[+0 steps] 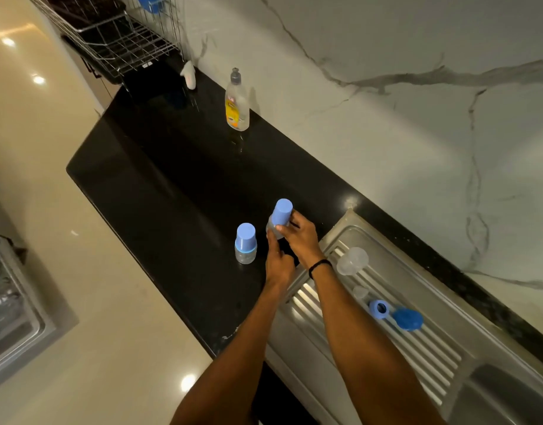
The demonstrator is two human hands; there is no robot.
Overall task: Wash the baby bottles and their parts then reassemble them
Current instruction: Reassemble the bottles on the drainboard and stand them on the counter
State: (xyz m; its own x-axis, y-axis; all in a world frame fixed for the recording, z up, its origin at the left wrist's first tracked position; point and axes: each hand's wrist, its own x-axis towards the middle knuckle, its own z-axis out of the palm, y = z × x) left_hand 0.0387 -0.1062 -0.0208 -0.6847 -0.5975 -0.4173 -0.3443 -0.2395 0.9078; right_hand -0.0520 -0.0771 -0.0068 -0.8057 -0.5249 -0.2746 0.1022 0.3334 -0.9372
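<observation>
Blue-capped bottle [278,220] gripped by both hands, 2nd bottle [246,244] beside

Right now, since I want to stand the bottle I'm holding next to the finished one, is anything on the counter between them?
Nothing visible does. The left hand and right hand hold the capped bottle close beside the standing bottle, and only bare black counter shows between them.

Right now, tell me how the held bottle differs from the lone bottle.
The held bottle tilts, gripped by the left hand and right hand; the lone bottle stands upright, untouched, on the counter. The lone bottle shows a pale ring under its cap; hands hide that spot on the held bottle. Both have blue caps and clear bodies.
</observation>
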